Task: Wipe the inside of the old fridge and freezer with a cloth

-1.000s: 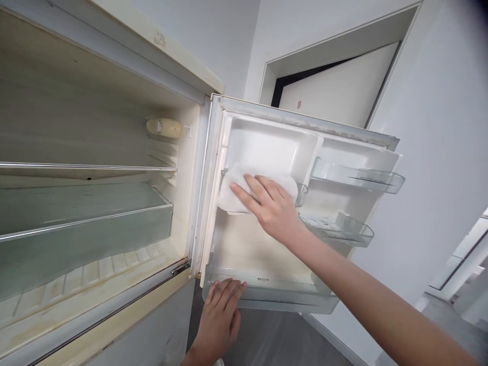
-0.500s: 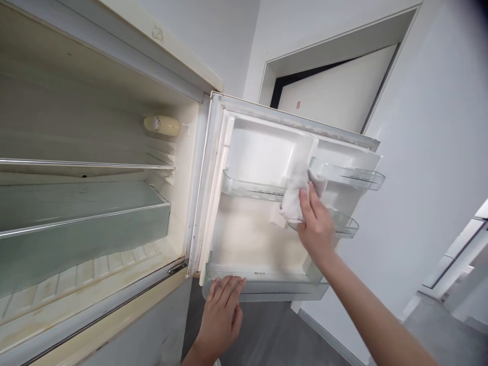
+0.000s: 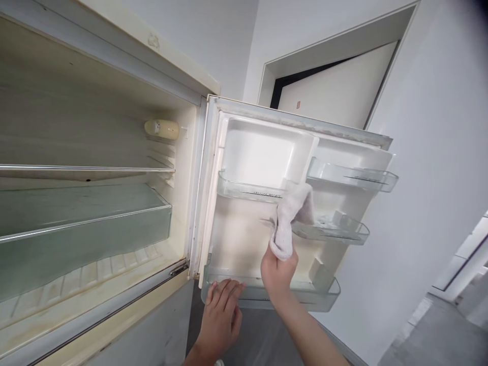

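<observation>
My right hand is closed on a bunched white cloth in front of the inner side of the open fridge door. The cloth's upper end flops over near the upper-left door shelf and the middle-right door shelf. My left hand holds the clear bottom door bin near its hinge-side end, fingers over the front rim and thumb below. What the right fingertips do inside the cloth is hidden.
To the left stands the fridge compartment with a glass shelf, a greenish drawer and a cream lamp cover. Another clear door shelf sits at the upper right. Behind the door are a white wall and a doorway.
My right hand has moved down and left with the cloth, which now hangs loosely from the fist. The fridge door has swung slightly wider. My left hand stays on the bottom bin.
</observation>
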`<state>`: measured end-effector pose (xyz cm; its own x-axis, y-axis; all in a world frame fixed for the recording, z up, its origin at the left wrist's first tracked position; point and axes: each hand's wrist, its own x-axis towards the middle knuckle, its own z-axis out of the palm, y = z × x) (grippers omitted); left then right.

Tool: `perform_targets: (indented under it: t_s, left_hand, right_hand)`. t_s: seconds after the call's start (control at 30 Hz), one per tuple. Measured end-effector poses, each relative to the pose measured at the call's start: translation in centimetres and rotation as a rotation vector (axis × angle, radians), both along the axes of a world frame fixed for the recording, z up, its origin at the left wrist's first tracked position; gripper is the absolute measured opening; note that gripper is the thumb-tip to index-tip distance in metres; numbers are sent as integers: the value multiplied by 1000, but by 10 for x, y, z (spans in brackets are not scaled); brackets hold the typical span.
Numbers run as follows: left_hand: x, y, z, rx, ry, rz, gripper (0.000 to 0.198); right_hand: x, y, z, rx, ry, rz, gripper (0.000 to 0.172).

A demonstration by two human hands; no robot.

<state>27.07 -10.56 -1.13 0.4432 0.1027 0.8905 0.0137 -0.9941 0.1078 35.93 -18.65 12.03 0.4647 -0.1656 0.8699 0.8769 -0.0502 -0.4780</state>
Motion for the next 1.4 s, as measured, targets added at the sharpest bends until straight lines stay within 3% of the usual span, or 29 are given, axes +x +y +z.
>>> perform_targets:
  t_s: [0.1,0.17,0.3,0.47,0.57,0.7,0.8,0.97,1.13,1.27,1.4]
  left_hand:
    - [-2,-1,4,4,-13,-1,40]
    - [-2,-2,5,5,-19,0,38]
    - [-3,-2,5,-12,8,-5,39]
    - [-4,-3,5,-38,19,-6,40]
    - [-3,-4,5,-60,7,-7,41]
    - [-2,-3,3,-60,29,-13,41]
    - [-4,0,0,-39,63,-19,42]
    - [-6,4,-2,7,134,-13,49]
    - [-7,2,2,-22,110,-23,50]
    - [-7,1,2,-32,115,-37,49]
    - [-5,2,-1,-51,75,-38,47]
  right_hand:
    - [-14,18,-3,84,45,37,42]
    - [-23,27,1,70,126,139,42]
    - [-34,38,29,69,389,398,44]
    - [-40,57,67,260,645,859,37]
    - [-44,68,74,305,750,1142,24]
    - [-41,68,75,295,751,1363,15]
    - [-27,57,76,304,797,1382,12]
    - [9,27,79,417,789,1183,21]
    - [31,-1,70,408,663,1034,15]
    - [22,5,71,646,748,988,17]
    - [3,32,78,646,747,1064,20]
